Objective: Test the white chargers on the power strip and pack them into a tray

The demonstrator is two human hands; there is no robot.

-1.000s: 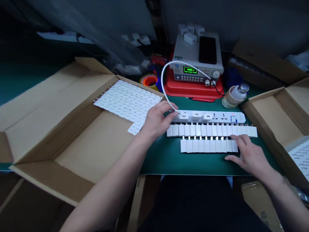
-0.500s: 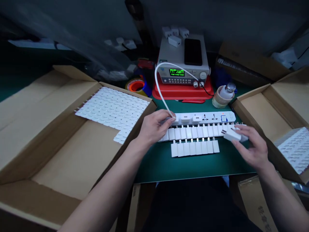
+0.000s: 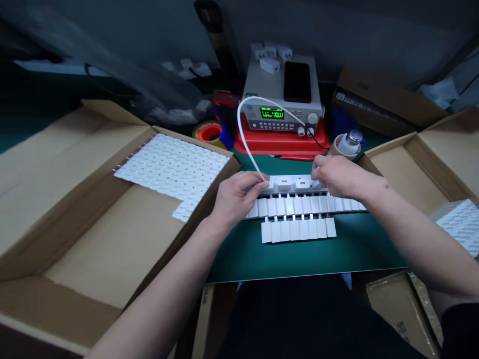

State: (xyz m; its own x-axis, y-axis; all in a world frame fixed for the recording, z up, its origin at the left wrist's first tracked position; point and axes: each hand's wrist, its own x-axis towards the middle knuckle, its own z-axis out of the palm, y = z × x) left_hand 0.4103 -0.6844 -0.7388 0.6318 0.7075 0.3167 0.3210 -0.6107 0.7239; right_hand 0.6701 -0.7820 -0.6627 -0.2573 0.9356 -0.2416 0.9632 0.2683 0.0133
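Observation:
On the bench, a white power strip point(image 3: 294, 179) holds plugged-in white USB chargers point(image 3: 284, 183). My left hand point(image 3: 239, 194) pinches the plug end of a white cable point(image 3: 242, 130) at the strip's left end, by a charger there. Over the strip's right part, my right hand point(image 3: 339, 175) is closed on a white charger point(image 3: 316, 183), mostly hidden by the fingers, at the sockets. In front of the strip lies a long row of white chargers point(image 3: 299, 205), its right end partly behind my right forearm. A shorter row point(image 3: 298, 230) lies nearer me.
A bench meter point(image 3: 284, 119) with a lit green display stands on a red tray point(image 3: 262, 145), bearing a black phone point(image 3: 297, 82) and several chargers. Open cartons, left point(image 3: 101, 249) and right point(image 3: 400, 159), hold white chargers. A bottle point(image 3: 350, 143) stands behind my right hand.
My right hand has moved left and away from me, bringing the charger from above the row's right end to the strip's sockets. My left hand stays at the cable plug. The meter's display reads differently.

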